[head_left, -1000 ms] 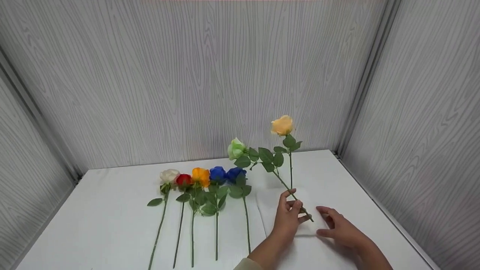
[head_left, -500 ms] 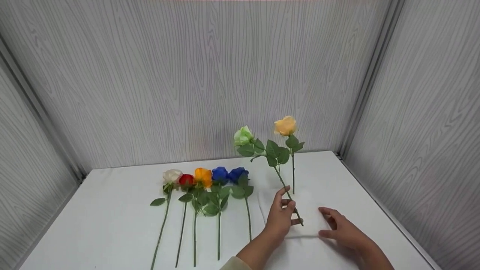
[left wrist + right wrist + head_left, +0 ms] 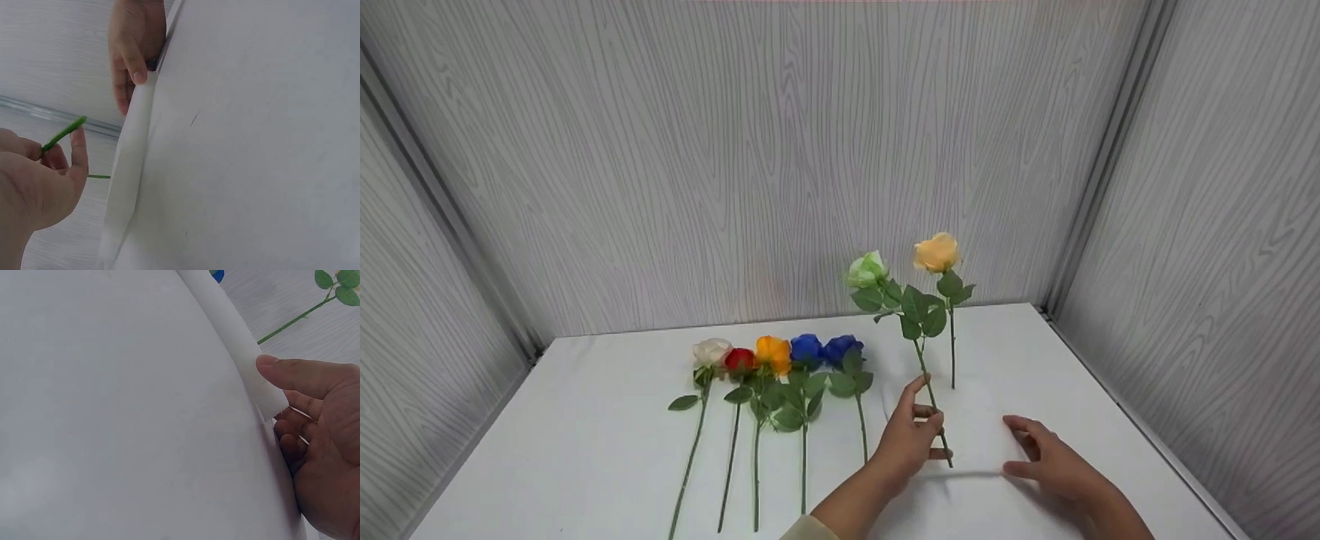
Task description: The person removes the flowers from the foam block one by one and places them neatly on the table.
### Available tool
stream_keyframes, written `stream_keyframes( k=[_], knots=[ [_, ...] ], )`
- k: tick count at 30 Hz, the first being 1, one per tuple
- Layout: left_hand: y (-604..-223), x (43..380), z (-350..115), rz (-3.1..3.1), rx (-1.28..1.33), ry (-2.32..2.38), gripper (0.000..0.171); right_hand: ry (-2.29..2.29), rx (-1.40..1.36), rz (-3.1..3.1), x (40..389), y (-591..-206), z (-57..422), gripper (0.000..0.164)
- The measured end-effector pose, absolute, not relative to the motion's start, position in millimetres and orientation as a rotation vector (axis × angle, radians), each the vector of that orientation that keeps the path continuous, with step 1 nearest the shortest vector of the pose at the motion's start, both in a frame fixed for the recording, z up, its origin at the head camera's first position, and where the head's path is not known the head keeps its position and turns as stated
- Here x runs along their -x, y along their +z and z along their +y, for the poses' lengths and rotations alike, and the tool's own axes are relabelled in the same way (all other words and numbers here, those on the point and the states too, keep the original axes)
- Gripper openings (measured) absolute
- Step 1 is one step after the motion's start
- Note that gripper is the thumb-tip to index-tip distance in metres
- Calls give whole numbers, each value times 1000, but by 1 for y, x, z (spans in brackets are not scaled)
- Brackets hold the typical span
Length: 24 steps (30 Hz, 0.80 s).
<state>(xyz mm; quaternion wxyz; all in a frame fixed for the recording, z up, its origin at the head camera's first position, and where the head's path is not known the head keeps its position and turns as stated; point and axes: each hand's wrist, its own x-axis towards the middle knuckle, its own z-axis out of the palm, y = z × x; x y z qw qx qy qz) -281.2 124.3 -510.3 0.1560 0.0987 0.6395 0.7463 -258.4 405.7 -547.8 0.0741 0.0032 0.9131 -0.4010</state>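
A pale green rose (image 3: 868,270) is in my left hand (image 3: 904,442), its stem pinched between thumb and fingers. The stem leans left, and its lower end (image 3: 73,126) sticks out past the fingers in the left wrist view. Behind that hand is a low white block (image 3: 979,435), hard to tell from the white table. My right hand (image 3: 1046,457) holds the block's near right corner; in the right wrist view its thumb (image 3: 275,371) lies on the block and the other fingers curl behind the end. A peach rose (image 3: 937,253) stands upright at the block, stem downward.
Left of the block, a row of roses lies on the white table (image 3: 585,435): white (image 3: 712,351), red (image 3: 739,360), orange (image 3: 773,354) and two blue (image 3: 807,350). Grey wood-grain panels (image 3: 780,150) enclose the table at the back and sides.
The left hand has moved slightly left and toward the person, bringing the green rose more upright and its bloom closer to the peach rose. The right hand stays at the block's corner.
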Motion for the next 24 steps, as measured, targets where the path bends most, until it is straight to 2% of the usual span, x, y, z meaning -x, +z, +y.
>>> stream_keyframes(
  k=[15, 24],
  knots=[
    [-508, 276, 110, 1856, -345, 2043, 75, -1209, 26, 2740, 258, -547, 406, 93],
    [-504, 274, 98, 2007, -389, 1934, 76, -1204, 63, 2744, 257, -546, 406, 94]
  ],
)
